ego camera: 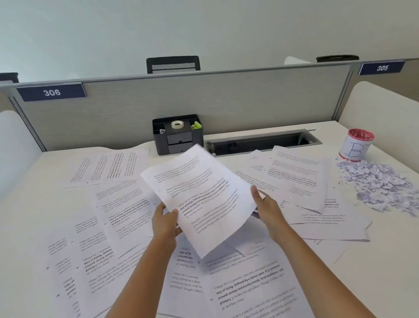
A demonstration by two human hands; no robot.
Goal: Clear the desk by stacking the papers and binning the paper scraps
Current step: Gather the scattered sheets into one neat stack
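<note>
Both hands hold a thin bundle of printed sheets (202,196) lifted above the desk's middle, tilted to the right. My left hand (165,223) grips its left edge, and my right hand (265,204) grips its right edge. Several loose printed papers (120,212) lie scattered across the white desk (401,267), overlapping on the left, front and right. A heap of small paper scraps (380,185) lies at the right. Behind it stands a small white cup (356,147) with a red rim, marked "B", with scraps inside.
A black desk organiser (177,135) with a tape roll stands at the back centre against the grey partition (248,96). To its right is an open cable slot (262,143) in the desk. White side dividers flank the desk.
</note>
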